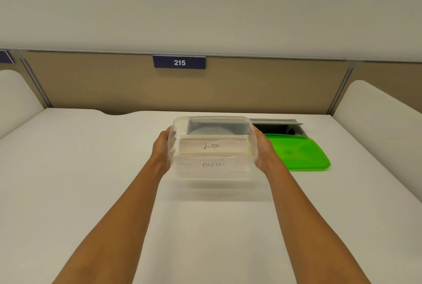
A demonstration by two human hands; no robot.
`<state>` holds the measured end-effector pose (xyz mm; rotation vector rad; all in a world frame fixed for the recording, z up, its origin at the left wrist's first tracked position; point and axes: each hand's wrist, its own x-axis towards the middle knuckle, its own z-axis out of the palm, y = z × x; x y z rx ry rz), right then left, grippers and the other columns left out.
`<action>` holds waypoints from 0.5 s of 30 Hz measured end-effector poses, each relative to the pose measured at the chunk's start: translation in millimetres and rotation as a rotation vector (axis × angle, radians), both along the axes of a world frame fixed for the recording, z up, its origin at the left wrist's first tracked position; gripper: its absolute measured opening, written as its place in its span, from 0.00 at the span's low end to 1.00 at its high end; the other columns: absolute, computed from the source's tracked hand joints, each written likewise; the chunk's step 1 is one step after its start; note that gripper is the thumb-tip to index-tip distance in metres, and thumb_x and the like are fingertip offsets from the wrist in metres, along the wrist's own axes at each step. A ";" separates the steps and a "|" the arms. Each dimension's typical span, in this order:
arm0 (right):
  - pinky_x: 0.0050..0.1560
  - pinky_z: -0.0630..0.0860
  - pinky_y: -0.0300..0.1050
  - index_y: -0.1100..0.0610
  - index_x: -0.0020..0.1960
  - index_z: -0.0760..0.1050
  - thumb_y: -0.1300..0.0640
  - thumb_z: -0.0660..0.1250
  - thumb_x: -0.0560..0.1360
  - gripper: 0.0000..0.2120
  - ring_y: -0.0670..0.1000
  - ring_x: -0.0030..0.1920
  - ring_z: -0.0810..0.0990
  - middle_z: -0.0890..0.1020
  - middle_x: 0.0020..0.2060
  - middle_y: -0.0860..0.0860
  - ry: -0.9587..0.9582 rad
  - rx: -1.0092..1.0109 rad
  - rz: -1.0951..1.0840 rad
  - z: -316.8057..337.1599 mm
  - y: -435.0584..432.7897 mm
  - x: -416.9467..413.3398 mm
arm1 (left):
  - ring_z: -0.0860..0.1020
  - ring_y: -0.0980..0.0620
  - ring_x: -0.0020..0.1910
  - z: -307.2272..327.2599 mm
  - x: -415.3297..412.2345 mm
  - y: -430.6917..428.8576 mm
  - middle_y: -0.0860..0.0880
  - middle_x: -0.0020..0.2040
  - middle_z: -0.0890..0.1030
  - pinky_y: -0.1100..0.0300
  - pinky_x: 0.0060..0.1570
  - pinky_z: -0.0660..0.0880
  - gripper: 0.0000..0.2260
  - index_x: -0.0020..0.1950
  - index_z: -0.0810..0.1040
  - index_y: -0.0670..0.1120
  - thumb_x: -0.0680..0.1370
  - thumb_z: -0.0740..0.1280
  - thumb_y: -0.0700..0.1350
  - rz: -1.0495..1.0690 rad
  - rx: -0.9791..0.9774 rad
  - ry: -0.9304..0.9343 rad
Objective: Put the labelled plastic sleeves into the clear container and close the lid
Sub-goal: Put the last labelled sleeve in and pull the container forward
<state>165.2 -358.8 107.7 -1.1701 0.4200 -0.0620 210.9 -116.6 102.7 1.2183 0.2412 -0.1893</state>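
Clearly the white desk (91, 192) carries little: the clear container (212, 146), looking lifted just off it, is clasped at its short ends by the left hand (162, 146) and right hand (262, 149); it seems light, thin-walled, slick, so end grips suit; labelled sleeves (213, 145) lie inside, green lid (299, 153) beside it, still off

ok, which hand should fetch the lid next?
Probably the right hand. The green lid lies on the desk just right of it, beside the container. The left hand is on the far side and can steady the container.
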 end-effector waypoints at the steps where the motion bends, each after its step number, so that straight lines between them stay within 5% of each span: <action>1: 0.39 0.78 0.45 0.51 0.48 0.81 0.47 0.62 0.77 0.12 0.52 0.39 0.81 0.84 0.36 0.49 -0.001 -0.005 -0.001 2.8 4.8 -7.9 | 0.78 0.60 0.34 2.4 -8.6 4.6 0.57 0.35 0.79 0.65 0.29 0.72 0.07 0.40 0.78 0.52 0.77 0.63 0.50 0.005 0.001 0.003; 7: 0.34 0.79 0.41 0.50 0.51 0.81 0.47 0.62 0.77 0.12 0.49 0.37 0.84 0.85 0.36 0.48 -0.030 -0.014 0.000 9.9 35.3 -51.3 | 0.77 0.59 0.38 5.9 -52.4 35.2 0.61 0.28 0.81 0.64 0.33 0.72 0.09 0.40 0.78 0.52 0.78 0.60 0.48 -0.004 0.015 -0.003; 12: 0.30 0.77 0.38 0.49 0.52 0.78 0.47 0.60 0.79 0.11 0.47 0.36 0.83 0.82 0.39 0.46 0.014 -0.013 -0.054 5.1 66.0 -85.5 | 0.73 0.56 0.61 2.8 -80.4 65.2 0.55 0.59 0.77 0.58 0.64 0.69 0.16 0.64 0.76 0.49 0.78 0.60 0.50 -0.034 0.039 0.007; 15: 0.39 0.75 0.37 0.47 0.61 0.73 0.45 0.57 0.80 0.13 0.43 0.42 0.78 0.80 0.43 0.41 0.034 -0.040 -0.054 -1.1 83.2 -101.4 | 0.77 0.57 0.50 0.8 -96.0 81.9 0.57 0.48 0.81 0.66 0.47 0.75 0.10 0.53 0.79 0.51 0.78 0.61 0.50 -0.044 0.040 0.025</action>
